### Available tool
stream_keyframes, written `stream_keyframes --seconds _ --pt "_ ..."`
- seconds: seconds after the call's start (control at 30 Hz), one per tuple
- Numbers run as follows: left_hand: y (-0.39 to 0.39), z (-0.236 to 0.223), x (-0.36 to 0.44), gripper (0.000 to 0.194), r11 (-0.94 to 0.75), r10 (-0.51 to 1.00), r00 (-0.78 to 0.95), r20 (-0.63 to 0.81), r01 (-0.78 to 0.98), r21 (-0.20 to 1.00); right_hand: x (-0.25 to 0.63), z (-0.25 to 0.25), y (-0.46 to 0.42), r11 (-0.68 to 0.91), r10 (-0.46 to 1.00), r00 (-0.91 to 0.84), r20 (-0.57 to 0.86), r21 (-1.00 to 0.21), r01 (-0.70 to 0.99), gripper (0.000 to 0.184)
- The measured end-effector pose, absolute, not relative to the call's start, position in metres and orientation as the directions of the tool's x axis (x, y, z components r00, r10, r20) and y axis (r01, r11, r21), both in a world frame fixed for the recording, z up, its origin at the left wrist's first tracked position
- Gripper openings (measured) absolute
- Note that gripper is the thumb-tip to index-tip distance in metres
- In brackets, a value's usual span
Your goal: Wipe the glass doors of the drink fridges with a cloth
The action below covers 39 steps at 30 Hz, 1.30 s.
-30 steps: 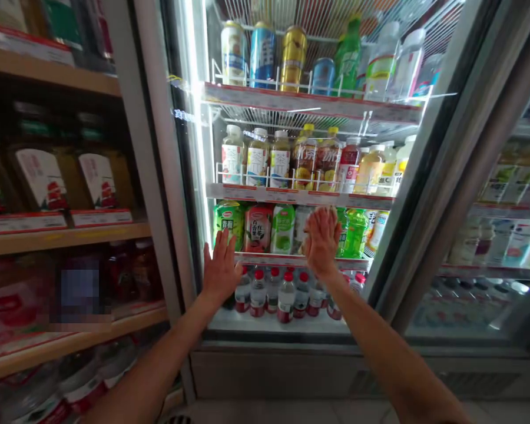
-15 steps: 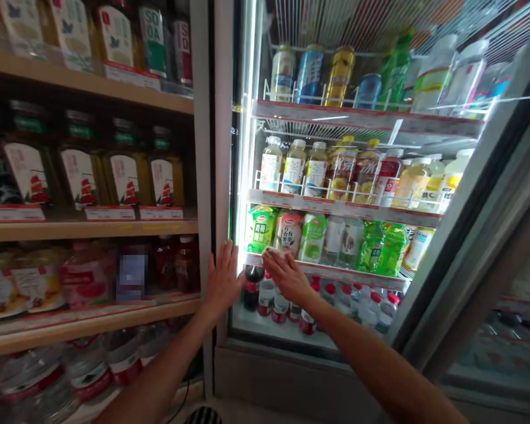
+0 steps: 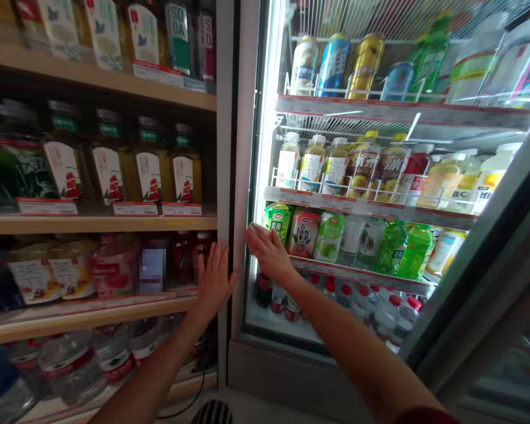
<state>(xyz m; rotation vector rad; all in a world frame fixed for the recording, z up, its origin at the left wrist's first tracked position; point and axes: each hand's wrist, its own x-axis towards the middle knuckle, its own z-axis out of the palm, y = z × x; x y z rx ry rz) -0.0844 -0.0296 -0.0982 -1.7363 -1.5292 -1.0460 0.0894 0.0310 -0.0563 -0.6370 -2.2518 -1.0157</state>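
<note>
My left hand (image 3: pixel 215 275) is open, fingers spread and pointing up, at the upright post (image 3: pixel 228 194) between the wooden shelves and the drinks cooler; whether the palm touches it I cannot tell. My right hand (image 3: pixel 270 254) reaches to the lit left edge of the cooler (image 3: pixel 249 176). Its fingers lie flat and close together over a pale, cloth-like piece (image 3: pixel 257 228), mostly hidden beneath them. Just behind that hand stand a green drink bottle (image 3: pixel 279 219) and a red-labelled one (image 3: pixel 304 232). Dark and clear bottles with red caps fill the bottom below it.
Wooden shelves (image 3: pixel 115 224) at left carry several amber bottles (image 3: pixel 106 171), with large water bottles (image 3: pixel 73 365) underneath. Cans (image 3: pixel 333 63) line the cooler's top shelf. A thick metal door frame (image 3: pixel 481 253) slants across the right. A striped round object (image 3: pixel 212 412) is on the floor.
The view has turned left. My right hand has slid left and up, from the lower shelf edge to the cooler's lit side. My left hand has shifted left off the cooler frame.
</note>
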Motion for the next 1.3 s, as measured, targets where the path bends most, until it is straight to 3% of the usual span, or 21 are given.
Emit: stream_keyframes --seconds 0.1,0.23,0.43,0.53,0.6,0.73,0.9,1.03,1.07,1.2,1.23,1.3 --pt "-0.032 -0.097 -0.087 0.062 -0.168 0.511 0.029 0.859 0.984 0.066 0.085 -0.058 0.029 0.591 0.187 -0.71 0.679 0.5 0.634 0.049" --pt "-0.032 -0.087 -0.085 0.062 -0.177 0.487 0.053 0.872 0.983 0.039 0.091 -0.057 0.027 0.625 0.065 -0.858 0.509 0.65 0.433 0.043" --pt "-0.027 -0.056 -0.073 0.061 -0.205 0.45 0.041 0.892 0.977 0.059 0.098 0.008 0.036 0.524 0.169 -0.639 0.75 0.481 0.703 0.046" --pt "-0.025 -0.04 -0.066 0.06 -0.218 0.438 0.053 0.897 0.975 0.048 0.11 0.02 0.031 0.547 0.075 -0.807 0.586 0.652 0.525 0.043" --pt "-0.023 -0.029 -0.063 0.059 -0.224 0.429 0.068 0.901 0.974 0.034 0.121 0.028 0.028 0.533 0.056 -0.832 0.552 0.688 0.492 0.042" --pt "-0.02 -0.006 -0.053 0.06 -0.242 0.399 0.076 0.914 0.97 0.025 0.139 0.052 0.025 0.43 0.133 -0.592 0.795 0.492 0.757 0.044" --pt "-0.017 0.013 -0.034 0.062 -0.292 0.366 0.118 0.923 0.956 -0.007 0.168 0.06 0.02 0.49 0.1 -0.794 0.6 0.665 0.564 0.046" --pt "-0.013 0.02 -0.016 0.064 -0.312 0.338 0.129 0.932 0.95 -0.018 0.202 0.066 0.018 0.316 0.164 -0.459 0.873 0.394 0.863 0.049" --pt "-0.013 0.021 -0.011 0.064 -0.321 0.334 0.137 0.933 0.947 -0.024 0.211 0.064 0.017 0.296 0.156 -0.447 0.881 0.39 0.872 0.048" --pt "-0.011 0.023 0.008 0.061 -0.364 0.336 0.181 0.924 0.93 -0.05 0.245 0.051 0.008 0.356 0.149 -0.733 0.663 0.656 0.666 0.047" --pt "-0.01 0.023 0.013 0.06 -0.372 0.338 0.187 0.922 0.927 -0.052 0.253 0.052 0.007 0.35 0.16 -0.73 0.664 0.653 0.671 0.048" --pt "-0.008 0.025 0.024 0.06 -0.382 0.338 0.194 0.921 0.923 -0.054 0.267 0.058 0.005 0.28 0.18 -0.566 0.804 0.51 0.813 0.049"
